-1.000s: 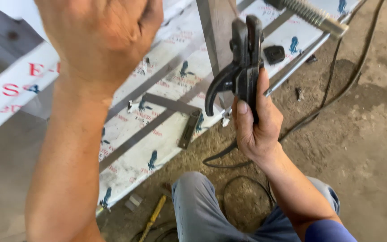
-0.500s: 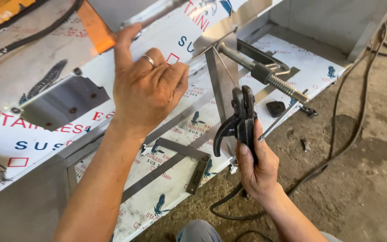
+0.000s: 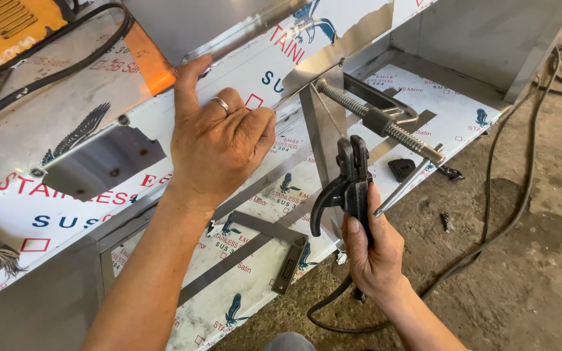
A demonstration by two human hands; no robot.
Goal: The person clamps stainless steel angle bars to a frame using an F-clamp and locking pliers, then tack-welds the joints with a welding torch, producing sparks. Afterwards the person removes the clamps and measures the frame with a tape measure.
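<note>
Left hand (image 3: 219, 143) down on the film-covered steel panel (image 3: 66, 195) at the centre of the frame, no longer raised close to the camera as a second ago and more settled than half a second ago: fingers curled over the panel's front edge, thumb stretched up towards the orange block (image 3: 147, 58), ring showing, closed on that edge and on nothing loose. Reads as a bracing grip, with the panel now steadied by hand. Right hand (image 3: 372, 250) at lower centre right, still wrapped tight around the handle of the black electrode holder (image 3: 346, 182), thumb laid up along its back. Holder upright as before, nose up, just in front of the steel upright (image 3: 323, 123); touching it or merely close, cannot tell. Black cable (image 3: 330, 312) looping down from the handle to the bottom edge. Behind the upright, a threaded screw clamp (image 3: 385, 123) slanting towards the right. Below the left forearm, a flat bar with a hinge (image 3: 291, 263) lying on the lower shelf (image 3: 242, 305). Yellow machine (image 3: 8, 26) at upper left, further cables (image 3: 521, 169) trailing over the concrete floor (image 3: 535, 279) on the right.
</note>
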